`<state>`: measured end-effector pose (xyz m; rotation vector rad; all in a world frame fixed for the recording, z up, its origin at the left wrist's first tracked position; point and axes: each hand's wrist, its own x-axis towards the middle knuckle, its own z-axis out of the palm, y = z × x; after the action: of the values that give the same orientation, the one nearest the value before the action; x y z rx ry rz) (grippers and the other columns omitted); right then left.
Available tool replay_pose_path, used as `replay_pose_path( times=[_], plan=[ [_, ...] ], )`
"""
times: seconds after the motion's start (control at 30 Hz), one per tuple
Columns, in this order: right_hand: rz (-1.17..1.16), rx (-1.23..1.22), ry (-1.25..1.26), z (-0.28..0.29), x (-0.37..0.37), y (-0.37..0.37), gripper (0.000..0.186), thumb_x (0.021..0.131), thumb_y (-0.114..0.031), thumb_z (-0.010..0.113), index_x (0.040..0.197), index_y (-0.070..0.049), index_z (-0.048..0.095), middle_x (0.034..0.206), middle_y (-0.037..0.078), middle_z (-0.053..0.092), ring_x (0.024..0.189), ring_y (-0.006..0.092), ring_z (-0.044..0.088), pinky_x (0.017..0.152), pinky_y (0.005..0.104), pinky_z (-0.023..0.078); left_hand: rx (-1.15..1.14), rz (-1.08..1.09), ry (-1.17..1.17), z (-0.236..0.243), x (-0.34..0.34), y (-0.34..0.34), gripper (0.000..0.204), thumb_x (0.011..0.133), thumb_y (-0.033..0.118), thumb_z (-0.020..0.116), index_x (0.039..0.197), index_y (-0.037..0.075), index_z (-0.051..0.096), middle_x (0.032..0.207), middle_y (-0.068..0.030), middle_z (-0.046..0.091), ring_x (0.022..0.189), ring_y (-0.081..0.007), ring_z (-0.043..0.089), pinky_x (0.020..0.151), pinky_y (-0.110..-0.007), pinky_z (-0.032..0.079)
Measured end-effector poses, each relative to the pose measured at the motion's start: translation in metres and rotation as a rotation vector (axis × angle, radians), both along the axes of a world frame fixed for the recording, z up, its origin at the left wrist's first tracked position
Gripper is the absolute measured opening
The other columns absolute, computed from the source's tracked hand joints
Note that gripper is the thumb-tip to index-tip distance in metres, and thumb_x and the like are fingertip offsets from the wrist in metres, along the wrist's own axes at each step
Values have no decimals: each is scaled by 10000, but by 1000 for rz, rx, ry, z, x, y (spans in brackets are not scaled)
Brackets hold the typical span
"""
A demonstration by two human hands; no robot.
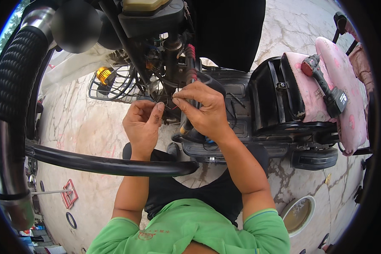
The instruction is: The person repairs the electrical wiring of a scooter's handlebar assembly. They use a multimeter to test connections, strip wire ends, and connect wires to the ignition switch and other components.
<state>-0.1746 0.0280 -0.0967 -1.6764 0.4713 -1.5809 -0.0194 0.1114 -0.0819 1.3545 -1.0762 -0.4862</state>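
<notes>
Both hands work at the front column of a small electric vehicle, among exposed cables. My left hand (142,126) is closed, its thumb and fingertips pinched at one end of a thin wire. My right hand (204,109) pinches the thin wire (172,108) from the other side, close to the column, and a reddish stretch of it shows between the hands. Above them hangs a tangle of cables (156,76) under a black housing (152,19). The exact grip of the fingertips is too small to make out. Just past my right hand rises a red-sleeved bar (191,63).
A black curved bar (110,164) crosses over my left forearm. On the pink padded seat (292,72) at the right lies a cordless power tool (324,84). A screwdriver-like tool (238,100) rests on the black footboard. A basin of murky water (298,215) stands at the lower right.
</notes>
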Motion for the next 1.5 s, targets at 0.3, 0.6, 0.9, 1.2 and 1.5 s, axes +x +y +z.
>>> replay_pose_path(
  times=[0.3, 0.6, 0.9, 1.2, 1.5],
  plan=[
    [122, -72, 80, -4, -5, -2, 166, 786, 30, 771, 940, -30, 757, 833, 92, 682, 777, 248, 666, 677, 340, 518, -25, -550, -483, 49, 29, -15, 254, 866, -78, 740, 1113, -32, 705, 1037, -102, 676, 900, -149, 666, 789, -267, 544],
    [142, -50, 106, 3, -11, 0, 165, 781, 23, 774, 937, -27, 760, 851, 85, 700, 812, 244, 666, 718, 336, 527, -18, -633, -157, 34, 28, -20, 155, 881, -69, 726, 1033, -41, 713, 1013, -99, 686, 896, -149, 690, 780, -265, 577],
    [25, -101, 51, 2, -9, 3, 177, 735, 37, 800, 895, -15, 744, 828, 93, 695, 729, 232, 681, 641, 310, 531, 78, -416, -490, 40, 31, -16, 122, 921, -41, 707, 1031, -67, 661, 993, -110, 675, 861, -157, 699, 775, -279, 587],
    [-170, -191, 24, -3, 1, 9, 219, 706, 68, 798, 897, -12, 727, 830, 88, 687, 703, 220, 683, 616, 304, 540, -2, -277, -339, 35, 19, -12, 104, 941, 23, 715, 1020, -44, 700, 897, -79, 709, 770, -121, 701, 700, -240, 564],
    [257, 5, 11, 3, -13, 2, 148, 786, 65, 757, 919, 6, 729, 864, 100, 700, 768, 193, 690, 698, 305, 549, -12, -558, -122, 52, 46, -39, 138, 932, 15, 721, 1058, -41, 727, 1038, -98, 697, 882, -150, 710, 800, -257, 597]
  ],
)
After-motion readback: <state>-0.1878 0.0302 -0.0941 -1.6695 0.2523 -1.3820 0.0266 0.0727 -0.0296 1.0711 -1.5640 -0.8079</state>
